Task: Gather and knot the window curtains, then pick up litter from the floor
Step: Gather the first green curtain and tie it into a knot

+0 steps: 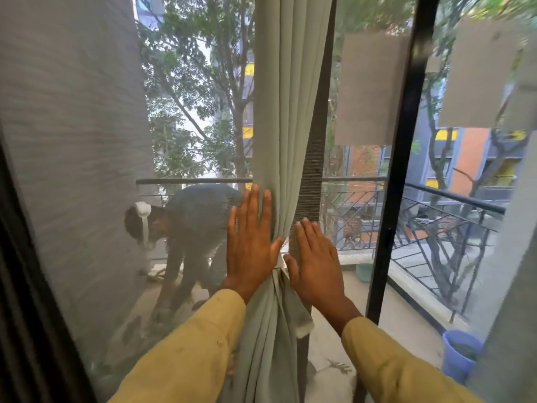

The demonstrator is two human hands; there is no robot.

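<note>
Curtain [286, 112] hangs bunched between my left hand [251, 245] and right hand [315, 258], both flat and open, so gathering looks done and knotting needs a firm grip.

Matt pale-green cloth curtain [286, 112]; dark metal railing [453, 196].

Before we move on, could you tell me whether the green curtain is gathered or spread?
Gathered: the curtain hangs in tight folds, cinched by a white band between left hand and right hand.
</note>
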